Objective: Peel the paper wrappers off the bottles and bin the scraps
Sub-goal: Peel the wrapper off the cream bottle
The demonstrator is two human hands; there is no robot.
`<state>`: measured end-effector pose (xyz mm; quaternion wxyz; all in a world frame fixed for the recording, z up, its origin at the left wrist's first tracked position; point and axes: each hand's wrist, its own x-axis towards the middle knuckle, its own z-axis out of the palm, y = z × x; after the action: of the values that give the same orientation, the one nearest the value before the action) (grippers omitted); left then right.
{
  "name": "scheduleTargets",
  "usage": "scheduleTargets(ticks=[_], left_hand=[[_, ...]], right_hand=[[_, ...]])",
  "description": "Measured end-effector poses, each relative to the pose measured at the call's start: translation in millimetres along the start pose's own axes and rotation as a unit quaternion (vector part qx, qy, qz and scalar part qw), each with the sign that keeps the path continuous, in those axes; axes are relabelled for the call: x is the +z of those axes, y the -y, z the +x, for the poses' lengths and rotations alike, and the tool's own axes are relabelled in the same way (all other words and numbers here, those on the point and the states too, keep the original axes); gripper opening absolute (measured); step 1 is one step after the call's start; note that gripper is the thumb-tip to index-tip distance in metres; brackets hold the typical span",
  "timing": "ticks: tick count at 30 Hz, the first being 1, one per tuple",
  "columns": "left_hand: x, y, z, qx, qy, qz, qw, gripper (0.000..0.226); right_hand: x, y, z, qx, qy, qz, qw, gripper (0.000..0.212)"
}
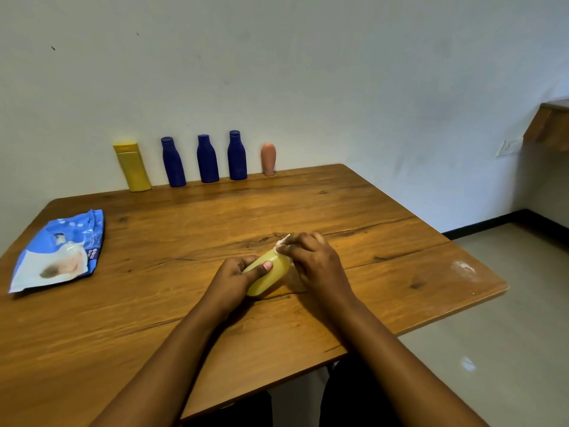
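Note:
A small pale-yellow bottle [271, 277] lies tilted on the wooden table [184, 318] near its middle. My left hand [237, 277] grips its lower body, thumb across the top. My right hand [317, 263] is at the bottle's upper end, fingertips pinched on a small white scrap of wrapper [283, 241] that sticks up. Along the wall stand a yellow bottle [132, 166], three dark-blue bottles [174, 163] [207, 160] [237, 157] and a small pink bottle [268, 159], all bare of labels as far as I can see.
A blue and white plastic pouch [58, 252] lies flat at the table's left edge. The table's right edge drops to a tiled floor [492, 349]. A wooden shelf [548, 124] juts from the wall at far right. No bin is in view.

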<state>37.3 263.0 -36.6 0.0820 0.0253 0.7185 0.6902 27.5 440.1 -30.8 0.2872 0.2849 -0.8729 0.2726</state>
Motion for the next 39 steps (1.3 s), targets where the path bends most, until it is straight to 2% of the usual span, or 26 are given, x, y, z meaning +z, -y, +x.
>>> scheduleTargets(ticks=[4,5,6,7,8,9,10,11,13,15,17,19,21,25,28,32,33,36,37,39], left_hand=[[1.0,-3.9,1.7,-0.012,-0.007,-0.120,0.993,0.026],[0.8,-5.2,1.7,-0.008,-0.005,-0.155,0.988,0.030],[0.0,-5.8,1.9,-0.002,0.003,-0.179,0.984,0.034],[-0.3,-6.7,1.3,-0.003,0.018,-0.195,0.981,0.035],[-0.9,-6.5,1.1,-0.008,0.038,-0.200,0.979,0.036],[-0.4,-6.7,0.1,-0.014,0.058,-0.199,0.978,0.038],[-0.4,-5.2,0.3,-0.015,0.068,-0.194,0.978,0.043],[-0.1,-4.4,0.4,-0.011,0.070,-0.194,0.979,0.053],[0.0,-3.4,1.2,0.004,0.054,-0.196,0.979,0.073],[-1.0,-1.5,3.8,0.021,0.027,-0.207,0.978,0.084],[-1.8,-4.4,4.2,0.032,0.015,-0.237,0.971,0.088],[-2.5,-5.5,5.6,0.034,0.014,-0.263,0.964,0.079],[-1.1,-7.6,2.3,0.014,0.030,-0.282,0.959,0.059],[3.1,-4.6,0.5,0.002,0.051,-0.289,0.956,0.056],[2.5,-5.5,-1.6,0.004,0.036,-0.288,0.957,0.035],[4.3,-5.4,-2.2,0.011,0.029,-0.282,0.959,0.039],[3.3,-5.5,-1.1,0.017,0.019,-0.284,0.958,0.045],[-1.6,-5.2,4.9,0.038,0.005,-0.290,0.956,0.083],[-2.0,-5.0,5.2,0.041,0.005,-0.286,0.957,0.086],[-0.2,-4.8,3.7,0.047,-0.006,-0.271,0.961,0.071]], right_hand=[[-3.0,-14.8,-15.8,-0.067,-0.031,-0.045,0.996,0.027],[-2.8,-16.8,-17.2,-0.028,-0.037,-0.031,0.998,0.025],[-2.3,-17.4,-15.9,0.056,-0.052,0.038,0.996,0.022],[-2.5,-15.4,-9.8,0.184,-0.075,0.178,0.964,0.021],[-4.3,-11.2,0.1,0.309,-0.090,0.340,0.883,0.021],[-6.1,-7.5,11.0,0.391,-0.088,0.471,0.786,0.021],[-6.1,-6.1,22.1,0.427,-0.072,0.548,0.716,0.021],[-6.4,-3.3,31.2,0.441,-0.045,0.577,0.686,0.022],[-6.6,6.8,39.1,0.433,0.005,0.589,0.682,0.026],[-9.7,15.0,35.5,0.438,0.012,0.591,0.677,0.025],[-13.7,16.4,25.9,0.439,0.017,0.624,0.646,0.022],[-16.9,15.8,22.8,0.439,-0.008,0.659,0.610,0.021],[-17.9,15.2,30.1,0.450,-0.044,0.654,0.606,0.020],[-12.5,24.9,49.0,0.432,-0.015,0.614,0.660,0.026],[-11.5,26.0,46.8,0.423,0.001,0.580,0.696,0.028],[-18.0,18.7,37.8,0.436,0.005,0.593,0.677,0.022],[-19.9,18.3,36.2,0.438,0.009,0.601,0.669,0.020],[-20.9,18.1,37.3,0.443,0.001,0.624,0.644,0.019],[-19.3,18.6,39.6,0.448,-0.008,0.624,0.640,0.020],[-14.0,20.4,44.3,0.458,-0.021,0.607,0.649,0.020]])
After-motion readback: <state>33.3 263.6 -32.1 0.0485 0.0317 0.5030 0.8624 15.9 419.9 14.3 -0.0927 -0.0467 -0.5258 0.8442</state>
